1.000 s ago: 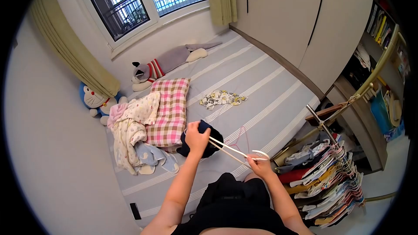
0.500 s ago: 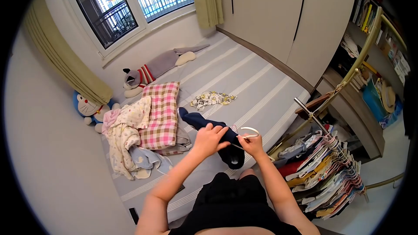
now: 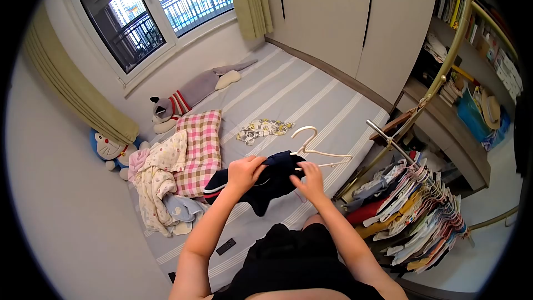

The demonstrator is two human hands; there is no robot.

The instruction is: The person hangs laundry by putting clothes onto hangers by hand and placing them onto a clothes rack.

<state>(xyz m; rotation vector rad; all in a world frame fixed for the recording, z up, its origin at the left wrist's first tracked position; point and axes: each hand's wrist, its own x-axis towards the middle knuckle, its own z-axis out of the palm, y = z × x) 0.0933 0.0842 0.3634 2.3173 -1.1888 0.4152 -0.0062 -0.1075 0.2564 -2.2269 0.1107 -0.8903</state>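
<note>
A dark navy garment (image 3: 269,186) hangs bunched between my two hands, over the striped bed. My left hand (image 3: 245,172) is closed on its upper left part, near a white-striped edge. A white hanger (image 3: 327,157) is partly inside the garment; its hook points up and its right arm sticks out to the right. My right hand (image 3: 311,180) is at the garment's right edge beside the hanger, fingers bent around the cloth. The part of the hanger under the cloth is hidden.
On the bed (image 3: 311,100) lie a patterned cloth (image 3: 264,129), a checked pillow (image 3: 202,139), crumpled clothes (image 3: 155,183), a plush toy (image 3: 191,94) and a remote (image 3: 226,246). At the right, a rack (image 3: 388,139) holds many hung clothes (image 3: 422,216).
The garment has spread out between my hands, and the hanger has gone partly into it, its hook now standing above. My right hand has moved from the hook to the garment's edge.
</note>
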